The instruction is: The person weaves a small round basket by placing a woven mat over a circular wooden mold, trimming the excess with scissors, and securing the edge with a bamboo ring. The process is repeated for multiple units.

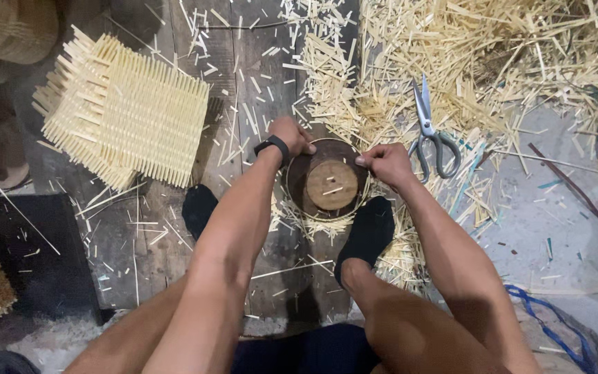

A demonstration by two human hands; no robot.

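The floor (576, 201) is covered at the top right with a wide heap of bamboo strip offcuts (506, 55), and a stack of woven bamboo mats (126, 111) lies at the upper left on dark planks. Grey-handled scissors (429, 131) rest just beside the work, to its right. Between the two black-socked feet (368, 232) a round wooden mould (327, 181) is set, ringed by a thin bamboo hoop with short strips fanned out beneath it.

Judging by the grip, the hoop is being seated around the mould; it would best be pressed evenly from both sides, with the feet kept steady so that the mould is not turned.

The left hand (292, 136), a black wristband worn above it, is curled closed on the upper left rim. The right hand (385, 163) is clenched, with the hoop pinched at the right rim between thumb and fingers. Both forearms are stretched straight down over the knees.
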